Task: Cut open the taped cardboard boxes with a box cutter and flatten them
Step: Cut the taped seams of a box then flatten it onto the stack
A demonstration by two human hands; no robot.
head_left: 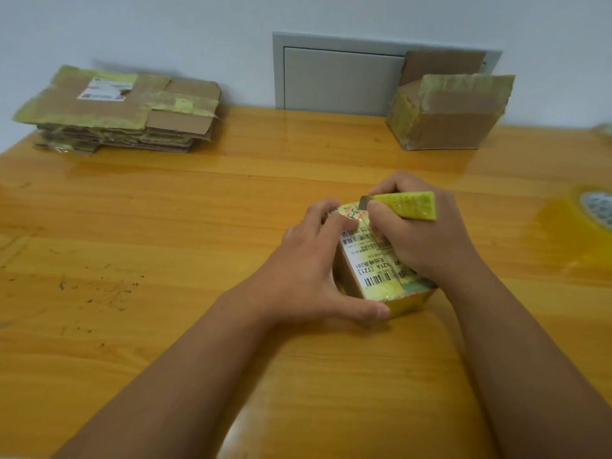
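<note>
Small taped box [374,270] sits right of center in the frame on the wooden table [165,210], wrapped in yellowish tape with a white shipping label [366,256] across the top. The label reads upside down from here, and the bits I can make out are "21A [Z1]", some Chinese characters followed by "281", and a few barcodes; the rest of the print is too small to read. Left hand [308,276] grips the box from its left side, fingers curled over the far top edge and thumb pressed along the near edge. Right hand [417,233] is wrapped tight around a yellow box cutter [410,205], with the short metal blade [365,202] sticking out toward the left, right at the far top edge of the box. Upper left of the frame has a stack of flattened boxes [122,111], the top one carrying a torn white label I can't read. Upper right there's an opened box [450,114] with its flaps up, standing in front of a grey wall panel [341,77]. A roll of clear tape [583,217] sits at the right edge of the frame.
</note>
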